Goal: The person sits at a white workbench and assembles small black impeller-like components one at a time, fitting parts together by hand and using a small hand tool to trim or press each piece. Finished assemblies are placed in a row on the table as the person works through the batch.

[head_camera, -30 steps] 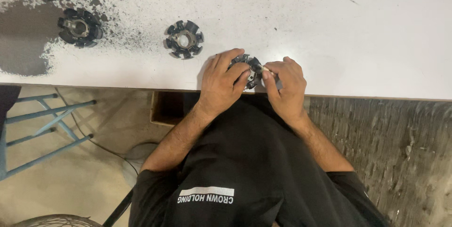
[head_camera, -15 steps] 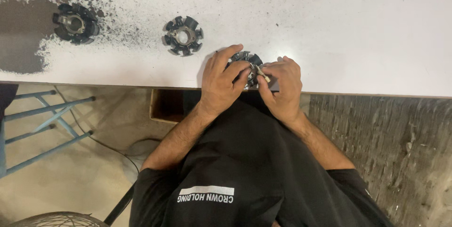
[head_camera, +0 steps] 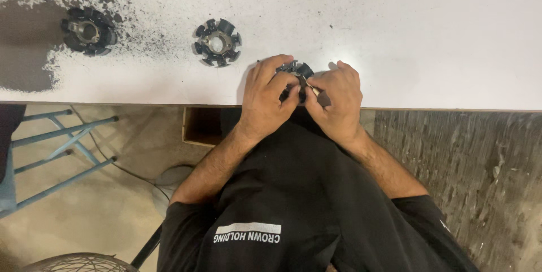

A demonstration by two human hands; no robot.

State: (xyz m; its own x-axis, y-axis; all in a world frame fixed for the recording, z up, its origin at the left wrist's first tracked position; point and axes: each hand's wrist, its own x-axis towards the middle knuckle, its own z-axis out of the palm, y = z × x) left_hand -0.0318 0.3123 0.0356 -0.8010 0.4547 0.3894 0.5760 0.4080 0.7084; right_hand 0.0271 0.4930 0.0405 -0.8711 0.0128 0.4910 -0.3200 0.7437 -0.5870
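Three black lobed stator cores on the white tabletop (head_camera: 429,35): one (head_camera: 294,70) lies flat near the table's front edge, gripped by the left hand (head_camera: 270,96) and right hand (head_camera: 337,100), axis direction indiscernible; a second (head_camera: 217,42) just left of the left hand, third (head_camera: 86,31) far left; bare tabletop right.

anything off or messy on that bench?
Yes: dark powdery grime is spattered over the left end of the white table, thickest around the black toothed ring part there. A second such part lies at the speckles' edge. Both hands, left hand and right hand, hold a third.
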